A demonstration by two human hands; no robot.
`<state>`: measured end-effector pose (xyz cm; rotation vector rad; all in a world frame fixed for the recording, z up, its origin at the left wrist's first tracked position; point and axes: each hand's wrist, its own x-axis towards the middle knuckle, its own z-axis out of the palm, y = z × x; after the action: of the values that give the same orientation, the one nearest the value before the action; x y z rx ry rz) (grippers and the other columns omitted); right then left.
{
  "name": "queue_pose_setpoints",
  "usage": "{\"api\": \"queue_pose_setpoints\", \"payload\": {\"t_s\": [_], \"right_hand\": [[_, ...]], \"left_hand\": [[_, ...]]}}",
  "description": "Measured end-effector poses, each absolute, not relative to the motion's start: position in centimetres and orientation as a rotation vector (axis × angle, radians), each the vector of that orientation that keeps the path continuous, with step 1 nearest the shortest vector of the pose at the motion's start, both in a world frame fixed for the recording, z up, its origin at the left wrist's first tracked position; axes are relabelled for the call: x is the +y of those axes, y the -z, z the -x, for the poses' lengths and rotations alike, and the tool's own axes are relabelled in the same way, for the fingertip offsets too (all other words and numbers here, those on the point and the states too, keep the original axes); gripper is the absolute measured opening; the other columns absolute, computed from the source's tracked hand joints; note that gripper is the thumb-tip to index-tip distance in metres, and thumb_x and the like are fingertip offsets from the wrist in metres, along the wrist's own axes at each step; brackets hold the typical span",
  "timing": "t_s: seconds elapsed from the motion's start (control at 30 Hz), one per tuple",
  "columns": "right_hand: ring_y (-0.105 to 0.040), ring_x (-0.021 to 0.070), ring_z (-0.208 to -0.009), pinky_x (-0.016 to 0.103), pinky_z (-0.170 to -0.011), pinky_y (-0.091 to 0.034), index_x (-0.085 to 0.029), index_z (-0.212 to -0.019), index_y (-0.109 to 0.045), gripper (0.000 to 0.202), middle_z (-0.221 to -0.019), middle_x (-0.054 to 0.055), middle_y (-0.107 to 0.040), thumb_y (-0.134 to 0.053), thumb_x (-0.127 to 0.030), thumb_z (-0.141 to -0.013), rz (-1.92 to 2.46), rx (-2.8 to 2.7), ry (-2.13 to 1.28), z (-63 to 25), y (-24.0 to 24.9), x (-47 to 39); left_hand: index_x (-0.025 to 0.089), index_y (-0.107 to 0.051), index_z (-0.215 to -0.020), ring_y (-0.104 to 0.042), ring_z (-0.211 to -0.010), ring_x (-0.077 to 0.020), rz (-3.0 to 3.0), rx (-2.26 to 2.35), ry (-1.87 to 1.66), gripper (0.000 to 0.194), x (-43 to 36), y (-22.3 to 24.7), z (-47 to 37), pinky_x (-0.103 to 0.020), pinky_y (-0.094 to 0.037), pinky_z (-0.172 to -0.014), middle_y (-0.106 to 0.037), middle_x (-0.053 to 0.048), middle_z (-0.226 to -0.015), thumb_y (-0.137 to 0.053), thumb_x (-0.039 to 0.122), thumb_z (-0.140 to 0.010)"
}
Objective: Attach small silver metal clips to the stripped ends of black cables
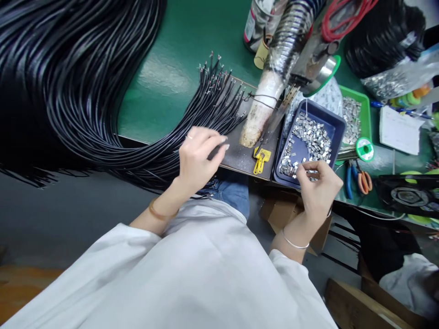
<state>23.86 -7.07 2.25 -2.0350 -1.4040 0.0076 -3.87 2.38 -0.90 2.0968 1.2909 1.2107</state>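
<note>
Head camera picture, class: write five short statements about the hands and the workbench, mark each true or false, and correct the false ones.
1. The right hand is at the dark blue tray. True.
2. The left hand is inside the dark blue tray. False: the left hand is by the black cables.
3. The green tray holds small metal pieces. True.
4. The yellow tool lies in the green tray. False: the yellow tool lies in front of the person, left of the dark blue tray.
5. The black cables are coiled inside the dark blue tray. False: they run in a large bundle on the picture's left.
</note>
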Motion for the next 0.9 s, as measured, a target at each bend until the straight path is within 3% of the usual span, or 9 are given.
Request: {"api": "queue_pose_setpoints", "payload": {"t_s": [0.1, 0.27, 0.4, 0.53, 0.67, 0.73, 0.8, 0.9], "right_hand": [[-0.066, 0.0152, -0.075, 0.028, -0.069, -0.051, -0.021, -0.071, -0.062, 0.008, -0.083, 0.001, -0.072, -0.064, -0.019, -0.078, 2.047, -1.536, -0.124, -24.8, -2.1, -5.9], [-0.059, 0.0146, -0.068, 0.03, -0.067, -0.044, -0.021, -0.067, -0.059, 0.011, -0.079, 0.001, -0.067, -0.063, -0.022, -0.077, 2.169, -1.728, -0.146, -25.7, -3.0, -4.8], [-0.056, 0.0133, -0.061, 0.031, -0.068, -0.04, -0.022, -0.067, -0.058, 0.012, -0.071, -0.002, -0.062, -0.065, -0.025, -0.076, 2.266, -1.67, -0.2, -26.0, -3.3, -4.5], [-0.054, 0.0133, -0.061, 0.031, -0.071, -0.041, -0.022, -0.066, -0.056, 0.011, -0.069, -0.003, -0.059, -0.063, -0.021, -0.074, 2.24, -1.585, -0.044, -25.7, -2.4, -4.5], [-0.053, 0.012, -0.061, 0.03, -0.07, -0.043, -0.021, -0.069, -0.059, 0.008, -0.071, -0.003, -0.06, -0.063, -0.02, -0.076, 2.137, -1.534, 0.041, -25.0, -1.7, -4.7], [-0.056, 0.0122, -0.064, 0.029, -0.066, -0.045, -0.021, -0.07, -0.06, 0.009, -0.072, -0.003, -0.061, -0.065, -0.021, -0.078, 2.02, -1.462, 0.038, -24.2, -2.0, -5.0], [-0.061, 0.0125, -0.068, 0.026, -0.061, -0.048, -0.021, -0.07, -0.059, 0.013, -0.074, -0.002, -0.063, -0.069, -0.022, -0.078, 1.848, -1.351, -0.053, -22.9, -2.5, -5.4], [-0.06, 0.0083, -0.054, 0.023, -0.049, -0.048, -0.021, -0.07, -0.057, 0.02, -0.077, -0.004, -0.066, -0.075, -0.022, -0.078, 1.577, -1.25, -0.335, -20.1, -3.3, -6.2]], "left_hand": [[0.016, -0.073, -0.101, -0.061, -0.109, -0.0316, -2.325, 1.422, -0.977, 0.018, 4.4, 0.9, 3.6, -0.046, -0.049, -0.094, -0.07, -0.013, -0.111, -0.06, 0.018, -0.088], [0.015, -0.071, -0.09, -0.065, -0.087, -0.024, -2.386, 1.411, -0.875, 0.019, 4.2, 1.3, 4.3, -0.035, -0.05, -0.076, -0.068, -0.011, -0.096, -0.053, 0.009, -0.088], [0.015, -0.071, -0.088, -0.06, -0.066, -0.013, -2.198, 1.301, -1.109, 0.013, 2.6, 1.7, 5.9, -0.027, -0.048, -0.063, -0.069, -0.005, -0.088, -0.06, 0.009, -0.083], [0.017, -0.065, -0.084, -0.062, -0.067, -0.0092, -1.528, 1.266, -1.456, 0.008, 2.5, 2.2, 6.8, -0.019, -0.049, -0.057, -0.067, -0.001, -0.084, -0.066, 0.011, -0.078], [0.021, -0.058, -0.09, -0.045, -0.043, -0.0056, -1.035, 1.035, -1.621, 0.017, 2.9, 1.6, 7.2, -0.016, -0.039, -0.042, -0.05, 0.01, -0.056, -0.069, 0.013, -0.078], [0.021, -0.06, -0.093, -0.04, -0.038, -0.005, -1.041, 0.84, -1.375, 0.019, 2.6, 0.6, 7.1, -0.016, -0.034, -0.039, -0.048, 0.01, -0.05, -0.073, 0.017, -0.078], [0.018, -0.064, -0.093, -0.044, -0.039, -0.006, -1.078, 0.608, -0.936, 0.021, 2.0, -0.4, 6.4, -0.017, -0.036, -0.039, -0.054, 0.007, -0.051, -0.077, 0.022, -0.076], [0.013, -0.065, -0.094, -0.048, -0.041, -0.0072, -0.995, 0.412, -0.527, 0.024, 0.8, -1.2, 4.2, -0.019, -0.037, -0.039, -0.064, 0.001, -0.058, -0.076, 0.028, -0.078]]}}
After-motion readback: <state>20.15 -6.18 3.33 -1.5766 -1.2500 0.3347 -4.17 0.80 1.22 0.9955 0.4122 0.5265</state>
